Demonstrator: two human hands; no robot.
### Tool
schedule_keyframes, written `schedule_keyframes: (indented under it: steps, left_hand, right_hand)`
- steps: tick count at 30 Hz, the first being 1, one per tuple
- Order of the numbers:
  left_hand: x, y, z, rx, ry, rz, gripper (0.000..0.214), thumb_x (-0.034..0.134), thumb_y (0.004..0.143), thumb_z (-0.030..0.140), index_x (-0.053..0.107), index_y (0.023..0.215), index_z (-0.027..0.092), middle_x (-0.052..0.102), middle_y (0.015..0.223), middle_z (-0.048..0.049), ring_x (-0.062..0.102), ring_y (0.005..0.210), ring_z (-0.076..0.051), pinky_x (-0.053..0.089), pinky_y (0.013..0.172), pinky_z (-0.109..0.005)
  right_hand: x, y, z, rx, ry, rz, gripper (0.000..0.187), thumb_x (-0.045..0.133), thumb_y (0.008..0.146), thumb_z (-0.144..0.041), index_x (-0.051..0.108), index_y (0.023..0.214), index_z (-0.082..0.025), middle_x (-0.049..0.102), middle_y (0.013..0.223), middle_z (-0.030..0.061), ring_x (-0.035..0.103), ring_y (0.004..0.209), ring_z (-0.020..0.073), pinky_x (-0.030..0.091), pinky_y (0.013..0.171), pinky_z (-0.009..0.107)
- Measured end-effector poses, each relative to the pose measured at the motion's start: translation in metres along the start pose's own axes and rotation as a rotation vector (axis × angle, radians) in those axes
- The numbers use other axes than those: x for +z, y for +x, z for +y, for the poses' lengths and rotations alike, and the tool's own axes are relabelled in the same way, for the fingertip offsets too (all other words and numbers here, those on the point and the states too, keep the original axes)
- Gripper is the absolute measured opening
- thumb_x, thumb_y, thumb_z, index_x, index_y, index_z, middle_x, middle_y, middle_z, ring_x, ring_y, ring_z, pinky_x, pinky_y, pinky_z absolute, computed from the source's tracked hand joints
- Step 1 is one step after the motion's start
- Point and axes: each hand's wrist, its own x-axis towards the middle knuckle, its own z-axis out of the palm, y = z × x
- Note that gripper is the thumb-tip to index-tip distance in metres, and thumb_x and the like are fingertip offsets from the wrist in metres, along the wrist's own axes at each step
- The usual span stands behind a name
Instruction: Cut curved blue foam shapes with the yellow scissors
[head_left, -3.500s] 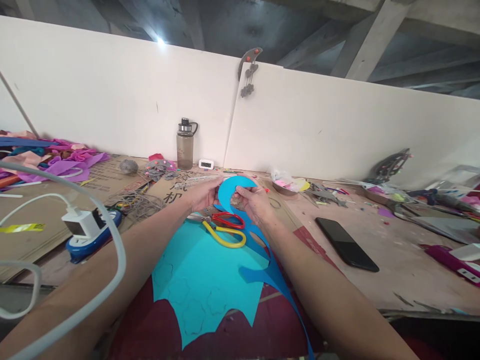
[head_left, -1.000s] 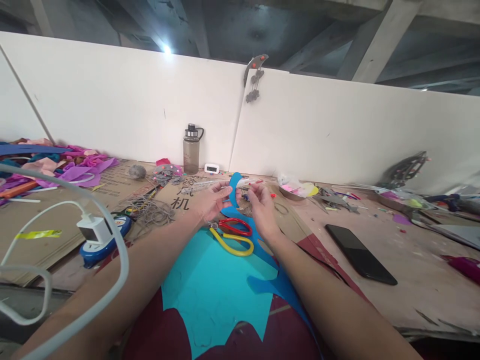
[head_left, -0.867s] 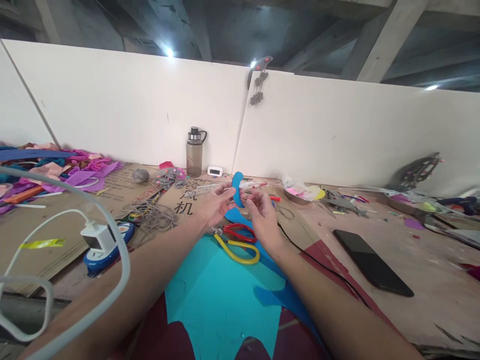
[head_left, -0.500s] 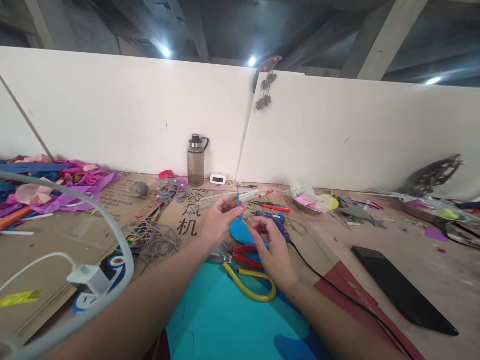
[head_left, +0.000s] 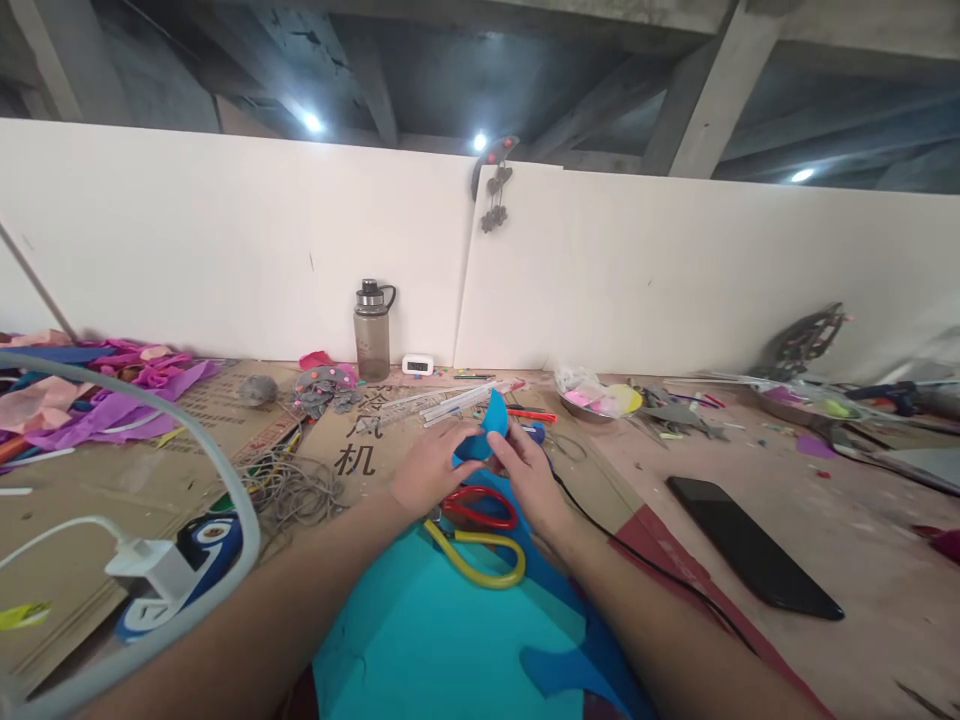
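A thin blue crescent-shaped piece is held up between my two hands, its pointed tip upward. My left hand is closed on its lower left end. On its right side, the fingers and thumb of my right hand pinch it. Just below my hands lie pliers with red handles and scissors with yellow handles; their front ends are partly hidden. Underneath is a turquoise sheet, with a cut blue sheet along its right side.
Beyond my hands are clear sticks, a water bottle and a small white clock. Grey cord and a power strip are on the left. A black phone and a tray lie right.
The blue piece has come up between my hands, showing its broad side. Both hands have closed in around it. The narrow blue strip upright earlier is not visible now. The view has shifted to the right.
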Motion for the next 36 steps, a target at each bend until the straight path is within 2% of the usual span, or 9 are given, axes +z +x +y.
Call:
schedule_keyframes:
  steps: [5, 8, 12, 15, 16, 19, 23, 27, 36]
  left_hand:
    - [-0.012, -0.001, 0.001, 0.097, 0.188, -0.204, 0.038, 0.065, 0.087, 0.036, 0.064, 0.123, 0.024, 0.066, 0.13, -0.0128, 0.058, 0.124, -0.03, 0.041, 0.108, -0.048]
    - [-0.018, -0.002, 0.008, 0.113, 0.234, -0.225, 0.039, 0.067, 0.086, 0.04, 0.065, 0.123, 0.026, 0.067, 0.129, -0.0115, 0.056, 0.126, -0.03, 0.031, 0.115, -0.049]
    - [-0.015, -0.01, 0.021, 0.044, 0.235, 0.033, 0.073, 0.082, 0.069, 0.049, 0.058, 0.134, 0.027, 0.05, 0.149, -0.0135, 0.035, 0.144, -0.037, 0.014, 0.12, -0.055]
    - [-0.006, -0.019, 0.026, -0.17, -0.001, 0.38, 0.089, 0.083, 0.067, 0.05, 0.044, 0.143, 0.025, 0.04, 0.153, -0.0173, 0.043, 0.136, -0.034, 0.036, 0.11, -0.051]
    - [-0.003, -0.022, 0.027, -0.258, -0.153, 0.401, 0.088, 0.081, 0.07, 0.05, 0.041, 0.144, 0.026, 0.043, 0.149, -0.017, 0.051, 0.127, -0.031, 0.045, 0.101, -0.047]
    - [0.005, -0.026, 0.027, -0.384, -0.609, 0.22, 0.072, 0.079, 0.073, 0.049, 0.051, 0.134, 0.022, 0.064, 0.123, -0.0122, 0.065, 0.095, -0.021, 0.053, 0.08, -0.035]
    - [0.013, -0.027, 0.025, -0.477, -0.81, 0.106, 0.042, 0.073, 0.078, 0.054, 0.069, 0.096, 0.016, 0.073, 0.079, -0.0064, 0.063, 0.064, -0.016, 0.052, 0.065, -0.03]
    - [0.014, -0.028, 0.019, -0.462, -0.83, 0.148, 0.037, 0.071, 0.079, 0.053, 0.073, 0.089, 0.018, 0.074, 0.074, -0.0051, 0.063, 0.062, -0.017, 0.051, 0.065, -0.031]
    - [-0.001, -0.024, 0.015, -0.446, -0.574, 0.207, 0.035, 0.073, 0.076, 0.051, 0.067, 0.066, 0.018, 0.069, 0.065, -0.004, 0.054, 0.057, -0.015, 0.043, 0.06, -0.029]
  right_hand:
    - [0.0, 0.007, 0.005, 0.149, 0.179, 0.056, 0.031, 0.078, 0.067, -0.046, 0.065, 0.076, -0.019, 0.061, 0.064, -0.0029, 0.049, 0.055, 0.0129, 0.042, 0.055, 0.027]
    - [0.0, 0.008, 0.009, 0.18, 0.232, 0.083, 0.034, 0.079, 0.063, -0.047, 0.065, 0.074, -0.019, 0.061, 0.062, -0.0023, 0.05, 0.053, 0.0133, 0.044, 0.054, 0.028]
    - [0.001, 0.007, 0.003, 0.158, 0.298, 0.126, 0.037, 0.079, 0.063, -0.05, 0.06, 0.074, -0.021, 0.059, 0.059, -0.0034, 0.051, 0.051, 0.0142, 0.046, 0.053, 0.03]
    - [0.002, 0.004, -0.006, 0.091, 0.368, 0.136, 0.035, 0.077, 0.068, -0.051, 0.061, 0.079, -0.022, 0.065, 0.067, -0.0012, 0.056, 0.058, 0.0162, 0.049, 0.055, 0.03]
    - [0.003, 0.001, -0.009, 0.06, 0.392, 0.127, 0.033, 0.076, 0.071, -0.05, 0.063, 0.083, -0.023, 0.068, 0.074, 0.0002, 0.059, 0.062, 0.0171, 0.05, 0.058, 0.031]
    - [0.009, -0.007, -0.014, 0.005, 0.421, 0.067, 0.029, 0.074, 0.077, -0.046, 0.066, 0.093, -0.024, 0.071, 0.086, 0.0015, 0.061, 0.068, 0.0175, 0.053, 0.063, 0.033]
    - [0.015, -0.018, -0.017, 0.004, 0.385, -0.06, 0.02, 0.071, 0.082, -0.042, 0.062, 0.081, -0.024, 0.064, 0.071, -0.0031, 0.052, 0.055, 0.0136, 0.051, 0.058, 0.032]
    - [0.015, -0.019, -0.017, -0.006, 0.282, -0.052, 0.019, 0.072, 0.08, -0.04, 0.065, 0.082, -0.022, 0.068, 0.08, -0.0009, 0.057, 0.064, 0.0153, 0.052, 0.065, 0.033]
    - [0.01, -0.014, -0.018, -0.015, 0.225, -0.027, 0.027, 0.077, 0.074, -0.043, 0.067, 0.087, -0.023, 0.072, 0.089, 0.002, 0.064, 0.076, 0.0198, 0.054, 0.072, 0.036]
